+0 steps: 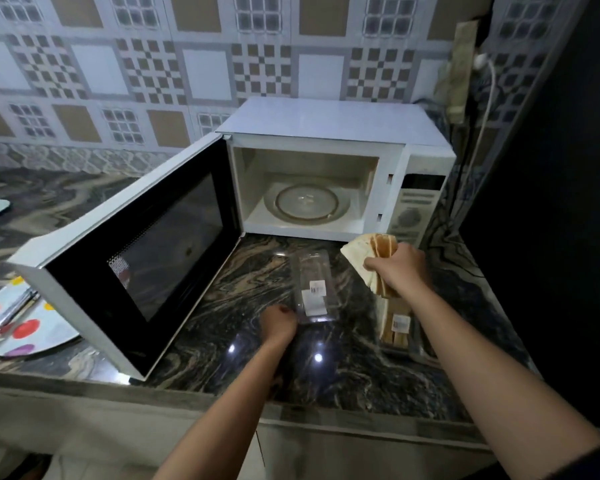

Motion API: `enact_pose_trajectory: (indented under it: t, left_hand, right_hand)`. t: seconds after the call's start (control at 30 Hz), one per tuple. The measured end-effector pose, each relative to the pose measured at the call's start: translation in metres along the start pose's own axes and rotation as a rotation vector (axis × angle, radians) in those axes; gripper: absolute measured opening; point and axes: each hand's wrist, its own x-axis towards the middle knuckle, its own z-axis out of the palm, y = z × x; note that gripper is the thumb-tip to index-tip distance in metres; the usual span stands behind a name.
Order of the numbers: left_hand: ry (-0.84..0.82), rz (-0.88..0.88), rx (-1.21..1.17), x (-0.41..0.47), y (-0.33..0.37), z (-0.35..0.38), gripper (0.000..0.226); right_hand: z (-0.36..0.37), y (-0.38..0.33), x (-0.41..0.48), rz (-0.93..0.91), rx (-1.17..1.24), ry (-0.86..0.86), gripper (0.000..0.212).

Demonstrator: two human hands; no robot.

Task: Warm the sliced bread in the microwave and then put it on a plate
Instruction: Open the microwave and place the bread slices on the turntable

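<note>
several slices of bread (pixel 374 258) clamped in the right hand (pixel 400 268), fingers curled tight around the stack, just in front of the microwave (pixel 326 133) and below its control panel (pixel 414 206). microwave door (pixel 129 258) swung fully open to the left, glass turntable (pixel 307 204) inside bare. left hand (pixel 278 323) resting in front of the microwave at the near end of a clear plastic lid (pixel 312 289), fingers bent at its edge; whether gripping or merely touching, cannot tell. more bread standing in an open clear container (pixel 399 332), nearer than the right hand. spotted plate (pixel 32 327) with metal tongs (pixel 11 317) on it, left of the open door. judged as early in the task: bread out of its pack, oven open, nothing yet loaded; still ahead, placing the slices on the turntable, shutting the door, heating, then moving the bread to the plate.
</note>
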Motion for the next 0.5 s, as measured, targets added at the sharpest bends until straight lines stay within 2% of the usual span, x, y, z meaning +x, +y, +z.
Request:
enact_pose_trajectory:
  t: [0.13,0.3,0.43,0.5]
  left_hand:
    - [0.065,0.175,0.267,0.038,-0.001,-0.010,0.031]
    - [-0.052,0.350,0.598,0.099,-0.007,-0.015,0.056]
    - [-0.056,0.443,0.707,0.140,-0.007,-0.014,0.094]
    - [-0.042,0.479,0.744,0.153,-0.005,-0.012,0.095]
  right_hand:
    - [0.011,-0.027,0.032,-0.006,0.008,0.040,0.054]
    - [0.040,-0.067,0.081,-0.022,0.077,0.083,0.056]
    - [0.071,-0.094,0.129,-0.004,0.135,0.081,0.049]
    - [0.087,-0.104,0.150,0.018,0.149,0.076,0.046]
